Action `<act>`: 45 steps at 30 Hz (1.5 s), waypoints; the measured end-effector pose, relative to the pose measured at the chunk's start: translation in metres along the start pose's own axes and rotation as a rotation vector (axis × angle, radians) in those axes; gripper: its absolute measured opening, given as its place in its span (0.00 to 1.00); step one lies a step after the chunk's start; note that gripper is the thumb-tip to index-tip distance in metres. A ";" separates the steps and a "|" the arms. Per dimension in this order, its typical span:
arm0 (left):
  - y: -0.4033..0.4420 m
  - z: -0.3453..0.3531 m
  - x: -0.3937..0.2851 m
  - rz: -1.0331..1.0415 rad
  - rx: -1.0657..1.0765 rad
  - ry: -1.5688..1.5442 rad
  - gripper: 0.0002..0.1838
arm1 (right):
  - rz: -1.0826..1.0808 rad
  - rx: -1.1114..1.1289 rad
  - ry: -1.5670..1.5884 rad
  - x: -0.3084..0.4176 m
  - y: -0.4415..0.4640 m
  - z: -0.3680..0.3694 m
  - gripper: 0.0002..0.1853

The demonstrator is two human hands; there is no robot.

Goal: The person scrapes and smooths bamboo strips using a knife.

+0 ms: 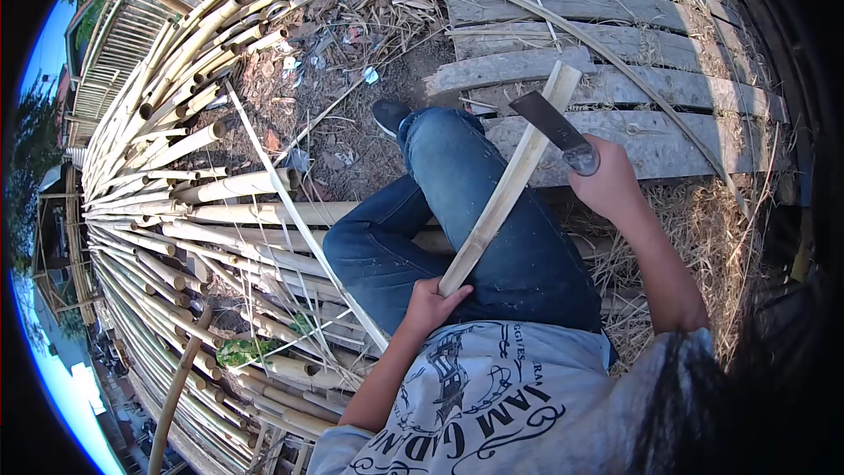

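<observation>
1. Across the seated person's jeans (pixel 455 148) slants a split bamboo strip (pixel 503 202), running from the lap up over the wooden planks (pixel 615 46). Whether it rests on the thigh or touches the boards, I cannot tell.
2. At the strip's near end, the left hand (pixel 437 303) is wrapped around the bamboo, thumb laid along it and the other fingers partly hidden — pinching it firmly, by the look.
3. Beyond the strip's right edge, the right hand (pixel 608 178) is curled in a fist at the base of a broad dark blade (pixel 547 123); the handle is mostly covered by the fingers.
4. Near its far end, the strip is crossed by the blade in this view; contact between them cannot be made out.
5. The step in hand looks like trimming or shaving the strip. A next stroke would call for a steady left grip, the edge set shallow against the bamboo, and a path clear of the leg — and of the left fingers.
6. Around the worker lie bamboo poles (pixel 242 186) at the left and pale shavings (pixel 694 237) at the right.
</observation>
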State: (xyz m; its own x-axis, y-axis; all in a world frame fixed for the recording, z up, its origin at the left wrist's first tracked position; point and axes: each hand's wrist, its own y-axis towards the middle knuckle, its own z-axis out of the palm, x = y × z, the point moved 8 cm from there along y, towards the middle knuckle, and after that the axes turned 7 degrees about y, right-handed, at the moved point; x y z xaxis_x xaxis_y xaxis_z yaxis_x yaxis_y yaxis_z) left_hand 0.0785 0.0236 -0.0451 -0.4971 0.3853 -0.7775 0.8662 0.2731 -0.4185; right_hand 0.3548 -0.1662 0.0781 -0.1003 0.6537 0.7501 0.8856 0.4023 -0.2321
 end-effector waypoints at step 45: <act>-0.005 -0.003 0.001 -0.022 -0.044 0.009 0.23 | -0.135 0.043 0.016 -0.010 0.020 -0.014 0.08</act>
State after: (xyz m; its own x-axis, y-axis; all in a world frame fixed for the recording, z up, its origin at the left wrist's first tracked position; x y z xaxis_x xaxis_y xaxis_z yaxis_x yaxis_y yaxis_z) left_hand 0.0737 0.0250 -0.0427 -0.5162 0.3863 -0.7644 0.8523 0.3194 -0.4141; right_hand 0.3800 -0.1732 0.0748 -0.2097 0.5819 0.7857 0.8443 0.5131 -0.1547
